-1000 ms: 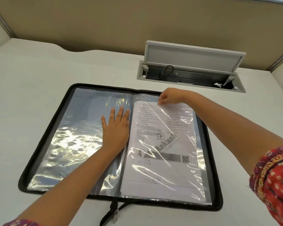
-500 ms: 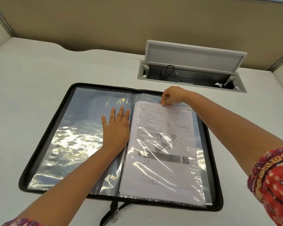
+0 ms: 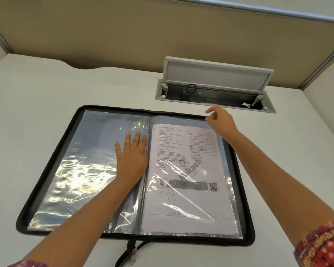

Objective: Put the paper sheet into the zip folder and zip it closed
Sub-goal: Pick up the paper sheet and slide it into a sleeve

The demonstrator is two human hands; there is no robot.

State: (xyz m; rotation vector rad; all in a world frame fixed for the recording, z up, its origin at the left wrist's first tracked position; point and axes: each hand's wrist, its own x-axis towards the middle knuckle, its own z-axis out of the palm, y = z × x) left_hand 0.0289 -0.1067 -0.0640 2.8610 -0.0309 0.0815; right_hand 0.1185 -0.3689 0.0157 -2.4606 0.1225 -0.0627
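My left hand [image 3: 132, 158] lies flat, fingers spread, on the open folder's [image 3: 52, 162] left sleeve; just right of it, the sheet [image 3: 183, 199] sits inside the right sleeve. My right hand [image 3: 219, 120] hovers past the sheet's far corner, fingers loosely curled, seemingly empty. The zip pull [image 3: 132, 256] lies below my left wrist.

Item count, head view:

- Zip folder [image 3: 52, 162]: one, lying open on the worktop [image 3: 27, 105].
- Clear plastic sleeves: two visible, one on each half of the folder.
- Paper sheet [image 3: 183, 199]: one, printed, inside the right-hand sleeve.
- Zip pull [image 3: 132, 256]: one, at the near edge.
- Hands: two, the left hand [image 3: 132, 158] and the right hand [image 3: 220, 120].
- Cable box [image 3: 214, 93]: one, recessed in the worktop, lid raised.
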